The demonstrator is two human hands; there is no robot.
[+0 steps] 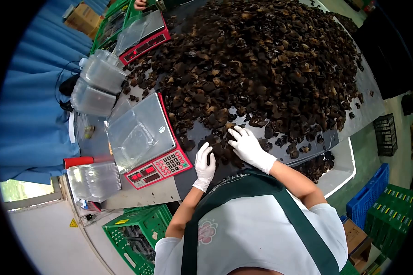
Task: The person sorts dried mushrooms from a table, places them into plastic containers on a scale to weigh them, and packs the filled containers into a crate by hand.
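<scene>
A large heap of dark wood ear mushrooms (261, 64) covers most of the table. My left hand (204, 166), in a white glove, is at the near edge beside the red scale (158, 167). Its fingers are stretched out and its thumb stands a little apart, with nothing seen in it. My right hand (250, 147), also gloved in white, reaches over loose mushrooms at the heap's near side. Its fingers are spread, and the fingertips touch or hover just over the pieces; I cannot tell which. A clear plastic container (135, 137) lies on the scale's plate.
Stacks of clear containers (94, 181) and more clear tubs (96, 87) stand on the left. Behind them is a second red scale (144, 46), near another person's hand (140, 4). A green crate (137, 233) sits below left; a white bin (346, 160) is at the right.
</scene>
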